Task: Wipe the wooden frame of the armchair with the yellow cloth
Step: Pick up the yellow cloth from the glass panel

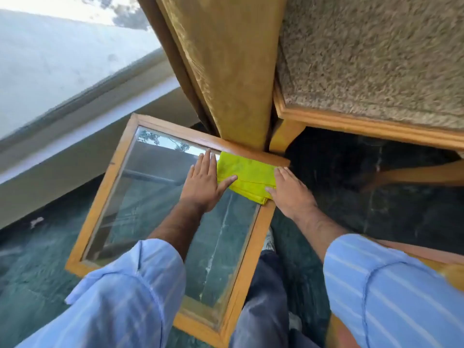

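Glass-topped table (100,204) with a wooden frame, standing on dark green floor (37,259). Yellow cloth (247,178), folded, lay on the glass at the table's far right corner, its far edge against the wooden rim. Left hand (204,183) lay flat and spread on the glass at the cloth's left edge, thumb resting on the cloth. Right hand (288,192) lay flat and spread at the cloth's right edge, over the table's right rim, fingertips on the cloth; neither hand pinched it. Both forearms wore pale blue striped sleeves (389,285). Armchair (376,59), beige textured upholstery with a light wooden frame (364,124), stood just beyond the table's far right corner. A golden curtain (226,71) hung down to that same corner. No brand, label or legible writing on any item.
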Tool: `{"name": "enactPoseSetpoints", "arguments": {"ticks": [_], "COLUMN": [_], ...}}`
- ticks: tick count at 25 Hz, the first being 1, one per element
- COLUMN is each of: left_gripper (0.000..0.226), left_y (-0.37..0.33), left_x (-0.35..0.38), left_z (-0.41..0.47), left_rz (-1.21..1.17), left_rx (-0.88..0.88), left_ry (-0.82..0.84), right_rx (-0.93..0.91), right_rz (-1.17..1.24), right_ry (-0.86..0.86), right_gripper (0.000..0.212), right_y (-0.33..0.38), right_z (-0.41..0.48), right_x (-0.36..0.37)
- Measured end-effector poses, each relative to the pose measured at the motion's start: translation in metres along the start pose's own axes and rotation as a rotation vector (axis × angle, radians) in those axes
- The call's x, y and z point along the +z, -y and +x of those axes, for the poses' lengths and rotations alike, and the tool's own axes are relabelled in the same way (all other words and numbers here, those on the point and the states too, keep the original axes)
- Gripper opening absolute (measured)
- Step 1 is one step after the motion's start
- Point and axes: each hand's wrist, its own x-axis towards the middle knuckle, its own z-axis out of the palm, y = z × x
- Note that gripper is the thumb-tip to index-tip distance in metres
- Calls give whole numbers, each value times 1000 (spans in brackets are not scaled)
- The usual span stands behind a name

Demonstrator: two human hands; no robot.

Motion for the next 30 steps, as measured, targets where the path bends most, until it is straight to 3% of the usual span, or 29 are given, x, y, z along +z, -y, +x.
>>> {"name": "enactPoseSetpoints", "arguments": {"ticks": [4, 9, 13, 17, 22, 24, 27, 30], "left_gripper": [81, 37, 15, 30, 18, 22, 26, 27], "left_y": [13, 2, -10, -50, -167, -236, -334, -412], "left_x": [48, 73, 49, 22, -7, -13, -20, -13], "left_z": [43, 65, 64, 11, -70, -101, -138, -164], "left_rz": [-88, -252, -588, -1024, -1375, -1403, -1365, -1216], "left_rx": [-120, -283, -482, -413, -254, -114, 52, 94], "left_ry": [10, -157, -121, -3, 291, 415, 585, 714], "right_rx": [35, 126, 241, 338, 469, 496, 552, 669], "right_rz": [-2, -4, 304, 602, 846, 850, 716, 588], "right_ry": [-62, -97, -23, -54, -440, -549, -557, -570], "right_gripper": [57, 23, 35, 34, 44, 38, 25, 24], "right_y": [-1, 11, 10, -26, -115, -163, -231, -290], "right_z": [51, 65, 45, -18, -151, -217, -299, -366], "right_x": [25, 34, 9, -36, -126, -163, -203, -217]}}
